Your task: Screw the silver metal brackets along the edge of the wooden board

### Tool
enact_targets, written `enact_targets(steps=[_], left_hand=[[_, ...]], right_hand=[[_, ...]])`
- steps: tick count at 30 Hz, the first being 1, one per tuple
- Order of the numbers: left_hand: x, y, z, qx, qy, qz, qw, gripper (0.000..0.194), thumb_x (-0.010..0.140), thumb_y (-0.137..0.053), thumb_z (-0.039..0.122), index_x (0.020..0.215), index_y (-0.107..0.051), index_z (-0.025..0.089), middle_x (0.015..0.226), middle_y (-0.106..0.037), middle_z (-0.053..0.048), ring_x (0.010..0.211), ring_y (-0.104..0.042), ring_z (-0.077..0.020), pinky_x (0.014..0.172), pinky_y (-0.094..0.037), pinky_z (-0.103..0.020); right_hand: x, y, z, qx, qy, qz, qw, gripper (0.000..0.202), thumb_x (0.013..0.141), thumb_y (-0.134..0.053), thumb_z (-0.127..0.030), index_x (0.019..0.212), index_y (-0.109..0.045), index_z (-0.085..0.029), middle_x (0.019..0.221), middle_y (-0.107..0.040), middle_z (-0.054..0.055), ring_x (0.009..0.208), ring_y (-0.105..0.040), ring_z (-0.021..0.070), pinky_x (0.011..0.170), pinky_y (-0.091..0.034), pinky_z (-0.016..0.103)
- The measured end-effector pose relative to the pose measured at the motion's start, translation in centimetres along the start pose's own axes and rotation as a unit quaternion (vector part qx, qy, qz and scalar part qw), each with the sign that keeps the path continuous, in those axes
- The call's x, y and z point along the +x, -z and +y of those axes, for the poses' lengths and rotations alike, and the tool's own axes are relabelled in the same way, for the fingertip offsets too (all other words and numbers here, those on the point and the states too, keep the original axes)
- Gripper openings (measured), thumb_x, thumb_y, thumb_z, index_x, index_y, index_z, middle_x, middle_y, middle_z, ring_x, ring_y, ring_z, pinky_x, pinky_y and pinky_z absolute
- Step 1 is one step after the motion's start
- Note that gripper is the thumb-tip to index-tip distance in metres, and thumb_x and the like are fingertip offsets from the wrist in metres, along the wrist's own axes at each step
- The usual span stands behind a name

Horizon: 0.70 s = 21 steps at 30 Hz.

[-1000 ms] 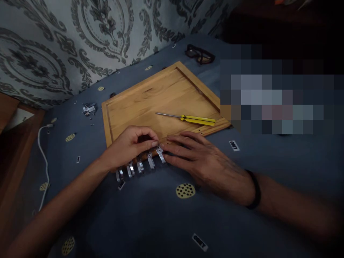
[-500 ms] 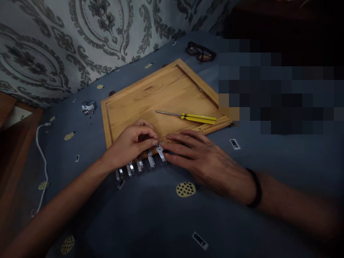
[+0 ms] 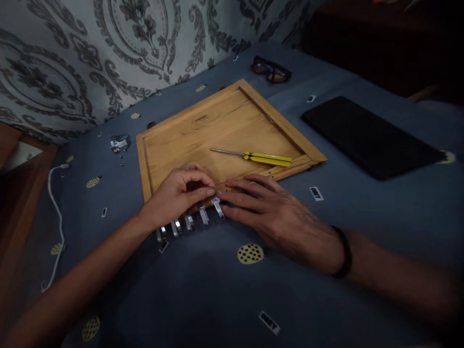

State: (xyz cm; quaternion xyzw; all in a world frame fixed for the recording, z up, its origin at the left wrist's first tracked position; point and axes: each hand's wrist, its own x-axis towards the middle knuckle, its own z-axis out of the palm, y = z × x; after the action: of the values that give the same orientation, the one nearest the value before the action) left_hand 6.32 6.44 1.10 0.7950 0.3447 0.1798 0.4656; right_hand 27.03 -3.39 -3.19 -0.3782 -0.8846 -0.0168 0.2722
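Note:
A shallow-framed wooden board (image 3: 188, 125) lies on the bedding, with several shiny metal hooks (image 3: 189, 222) in a row along its near edge. My left hand (image 3: 183, 191) bends over that edge, thumb and fingertips pinched together just above the rightmost metal hook (image 3: 218, 208). Whatever is in the pinch is too small or hidden to make out. My right hand (image 3: 275, 212) comes from the other side, its index fingertip on the top of this hook and its thumb against the side. A yellow-handled screwdriver (image 3: 268, 159) rests on the board beyond both hands.
Left of the board is a small heap of metal hardware (image 3: 119, 143), near a white cable (image 3: 58, 217). Dark-framed glasses (image 3: 271, 70) sit behind the board. To the right lies a flat black device (image 3: 375, 137). A patterned wall (image 3: 141, 38) borders the bedding at the back.
The left fingertips have shifted very slightly to the right over the rightmost hook. The right hand, board and screwdriver stay practically where they were.

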Motion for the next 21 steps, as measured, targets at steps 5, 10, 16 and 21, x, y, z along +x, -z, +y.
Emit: enact_targets(steps=[5,10,16,21], left_hand=[[-0.14,-0.05,0.0,-0.007,-0.008,-0.002,1.0,0.008,0.083,-0.069,0.024,0.08,-0.073,0.018,0.086,-0.062,-0.002,0.082,-0.06,-0.0147,0.076,-0.048,-0.029],[-0.23,-0.02,0.1,-0.002,-0.008,-0.005,1.0,0.007,0.083,-0.069,0.023,0.08,-0.072,0.018,0.085,-0.063,-0.002,0.08,-0.061,-0.0147,0.076,-0.048,-0.029],[-0.25,-0.11,0.26,-0.001,0.005,-0.006,1.0,0.007,0.082,-0.069,0.023,0.078,-0.072,0.018,0.084,-0.061,-0.001,0.079,-0.06,-0.0144,0.074,-0.047,-0.028],[-0.24,0.09,0.52,0.006,0.021,-0.009,1.0,0.008,0.082,-0.068,0.023,0.078,-0.072,0.017,0.086,-0.061,-0.002,0.08,-0.061,-0.0143,0.074,-0.048,-0.028]], right_hand=[[-0.12,-0.12,-0.05,0.004,-0.001,0.007,1.0,0.03,0.094,-0.047,-0.007,0.114,-0.066,-0.017,0.131,-0.069,0.007,0.124,-0.058,0.027,0.104,-0.049,0.05],[-0.19,-0.31,-0.02,0.004,-0.002,0.006,1.0,0.029,0.093,-0.049,-0.008,0.115,-0.066,-0.018,0.131,-0.069,0.006,0.125,-0.058,0.0276,0.104,-0.049,0.05],[-0.05,-0.17,0.02,-0.003,0.004,0.016,1.0,0.029,0.094,-0.047,-0.008,0.112,-0.066,-0.018,0.129,-0.07,0.005,0.121,-0.06,0.0264,0.104,-0.05,0.048],[0.02,-0.23,-0.01,-0.005,0.003,0.015,1.0,0.028,0.093,-0.048,-0.008,0.111,-0.067,-0.019,0.128,-0.071,0.006,0.122,-0.06,0.0257,0.104,-0.049,0.048]])
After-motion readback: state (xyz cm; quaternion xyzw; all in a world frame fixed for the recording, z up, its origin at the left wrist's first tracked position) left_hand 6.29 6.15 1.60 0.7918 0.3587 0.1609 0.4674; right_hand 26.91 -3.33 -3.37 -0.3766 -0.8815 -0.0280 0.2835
